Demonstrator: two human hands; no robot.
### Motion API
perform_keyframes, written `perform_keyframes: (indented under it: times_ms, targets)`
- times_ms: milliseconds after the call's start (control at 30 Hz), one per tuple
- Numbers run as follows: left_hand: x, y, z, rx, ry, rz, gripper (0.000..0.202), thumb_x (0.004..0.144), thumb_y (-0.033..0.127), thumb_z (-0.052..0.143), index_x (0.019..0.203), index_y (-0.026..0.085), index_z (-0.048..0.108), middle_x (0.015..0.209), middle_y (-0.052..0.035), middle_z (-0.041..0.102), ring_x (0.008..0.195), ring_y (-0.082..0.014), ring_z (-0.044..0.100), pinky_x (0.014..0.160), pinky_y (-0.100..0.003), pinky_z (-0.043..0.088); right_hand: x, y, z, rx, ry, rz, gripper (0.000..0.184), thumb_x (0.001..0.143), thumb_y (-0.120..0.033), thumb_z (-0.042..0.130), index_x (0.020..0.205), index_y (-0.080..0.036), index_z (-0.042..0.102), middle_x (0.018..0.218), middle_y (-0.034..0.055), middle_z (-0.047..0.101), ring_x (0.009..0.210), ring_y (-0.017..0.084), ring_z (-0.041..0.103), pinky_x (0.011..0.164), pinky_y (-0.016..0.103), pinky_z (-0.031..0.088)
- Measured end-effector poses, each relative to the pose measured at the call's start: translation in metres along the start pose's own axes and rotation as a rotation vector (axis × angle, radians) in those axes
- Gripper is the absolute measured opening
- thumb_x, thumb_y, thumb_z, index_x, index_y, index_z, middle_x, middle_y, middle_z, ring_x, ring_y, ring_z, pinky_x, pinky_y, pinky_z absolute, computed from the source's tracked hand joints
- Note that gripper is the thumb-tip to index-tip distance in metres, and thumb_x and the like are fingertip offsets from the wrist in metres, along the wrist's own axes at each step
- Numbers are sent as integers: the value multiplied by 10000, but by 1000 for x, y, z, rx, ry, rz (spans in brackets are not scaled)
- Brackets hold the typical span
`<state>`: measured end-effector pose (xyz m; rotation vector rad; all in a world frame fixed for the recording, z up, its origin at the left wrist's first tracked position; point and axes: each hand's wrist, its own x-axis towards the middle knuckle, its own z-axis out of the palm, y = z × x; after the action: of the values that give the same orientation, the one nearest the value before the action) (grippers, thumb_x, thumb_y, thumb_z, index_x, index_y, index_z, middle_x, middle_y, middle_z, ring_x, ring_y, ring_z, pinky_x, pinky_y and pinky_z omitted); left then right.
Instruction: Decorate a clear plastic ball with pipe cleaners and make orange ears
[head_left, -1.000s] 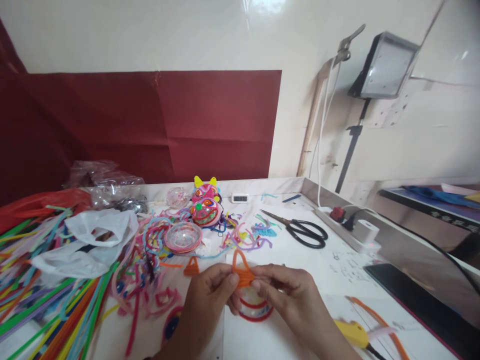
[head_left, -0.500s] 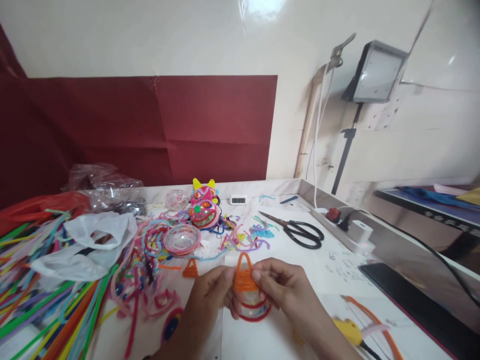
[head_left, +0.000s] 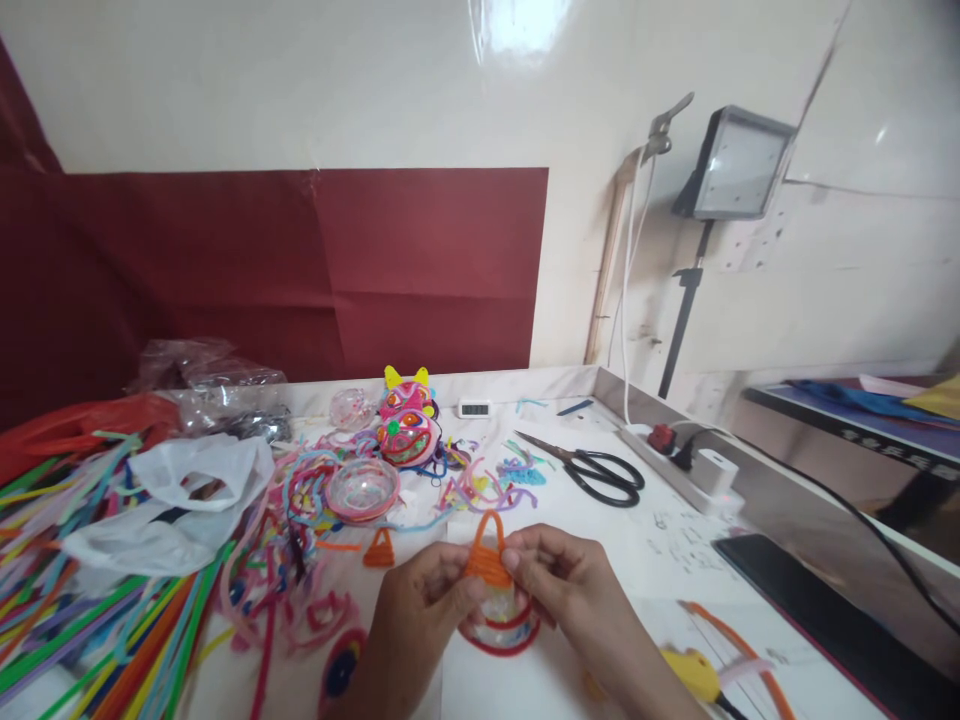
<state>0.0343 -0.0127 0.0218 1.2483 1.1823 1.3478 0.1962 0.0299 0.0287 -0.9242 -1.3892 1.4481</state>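
Note:
Low in the middle, a small orange pipe-cleaner piece (head_left: 489, 567) with a pointed loop on top is pinched between my two hands. My left hand (head_left: 424, 610) grips its left side with thumb and fingers, and my right hand (head_left: 559, 575) pinches the right side. Just below it is a clear plastic dome (head_left: 498, 608) edged with red pipe cleaner; whether the orange piece is fixed to it I cannot tell. A similar orange triangle (head_left: 379, 549) lies on the table to the left of my hands.
Black-handled scissors (head_left: 592, 470) lie beyond my right hand. A clear bowl (head_left: 363, 489), decorated figures (head_left: 407, 437) and tangled pipe cleaners (head_left: 300, 530) spread to the left. A yellow-handled tool (head_left: 690, 672), a black phone-like slab (head_left: 817, 610) and a power strip (head_left: 705, 490) are on the right.
My left thumb has shifted lower over the orange piece, and its fingers have moved up beside the loop. The whole view has tilted slightly; both hands still hold the piece.

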Motion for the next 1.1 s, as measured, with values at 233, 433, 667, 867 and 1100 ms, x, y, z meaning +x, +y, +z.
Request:
perform_keyframes:
  times_ms: [233,433,667,867,1100]
  targets:
    - [1,1,1,-49,49,16,169,671,275,732,774,166,654,540,12,674,476,-118,607,500,-204,485,-1,-4,2,28,-16,29,444,614,-523,754,770,-117,669,426,-30,546,359,47,380,372,174,258]
    - [1,-2,0,-121,54,8,214,628,275,775,754,173,635,612,7,693,517,-122,628,513,-203,505,-2,-7,2,82,-56,66,437,611,-510,766,781,-117,677,419,-20,565,367,54,389,386,178,260]
    - [0,3,2,-137,111,0,260,525,174,829,683,181,623,605,38,671,565,-122,640,525,-176,496,-2,-6,2,115,-61,102,392,593,-445,799,767,-115,678,417,-24,566,365,49,358,392,178,244]
    - [0,3,1,-127,100,3,236,567,201,808,665,185,595,566,47,658,541,-109,626,544,-175,484,-3,-8,2,92,-91,85,366,646,-439,767,771,-105,682,424,-19,571,369,45,350,398,177,247]
    - [1,-1,-1,-157,66,-32,292,555,297,826,672,173,588,556,23,664,521,-125,623,522,-203,492,-3,-8,1,100,-118,84,371,653,-468,753,748,-120,669,444,-15,578,393,56,392,420,180,269]
